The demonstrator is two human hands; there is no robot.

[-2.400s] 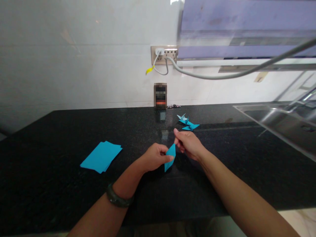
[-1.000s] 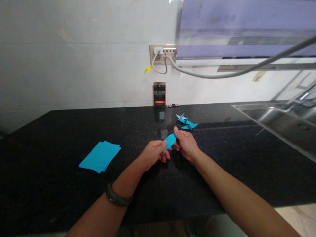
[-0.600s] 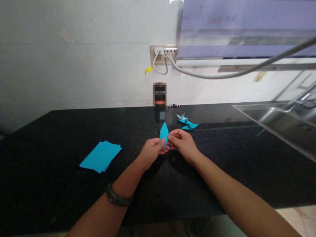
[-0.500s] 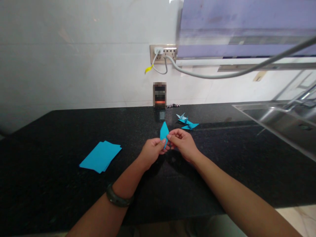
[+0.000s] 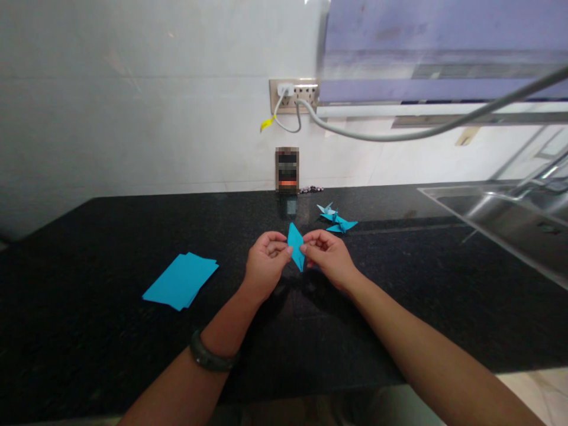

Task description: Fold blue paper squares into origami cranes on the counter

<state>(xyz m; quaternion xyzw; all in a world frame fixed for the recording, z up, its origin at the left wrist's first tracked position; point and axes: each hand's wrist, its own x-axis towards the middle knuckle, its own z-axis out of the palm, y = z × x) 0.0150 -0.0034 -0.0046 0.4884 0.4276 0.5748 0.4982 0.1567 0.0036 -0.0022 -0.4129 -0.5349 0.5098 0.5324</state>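
A piece of folded blue origami paper [image 5: 296,245], shaped like a narrow diamond, is held above the counter between both hands. My left hand [image 5: 266,263] pinches its left edge with thumb and fingers. On the opposite edge, my right hand [image 5: 327,253] pinches it the same way. Beyond the right hand stand several small folded paper cranes [image 5: 341,225], blue and paler blue. To the left lies a stack of blue paper sheets [image 5: 180,283], slightly fanned.
The black stone counter [image 5: 110,355] runs to a white wall. Against it leans a phone [image 5: 287,170], its screen blurred, beside a beaded string [image 5: 311,190]. A metal sink [image 5: 523,222] is set in at the right. A grey cable [image 5: 377,138] hangs from the wall socket [image 5: 306,94].
My left hand has shifted from the paper's lower tip up to its left edge. The paper has tilted, its top now leaning left. My right hand stays nearly in place.
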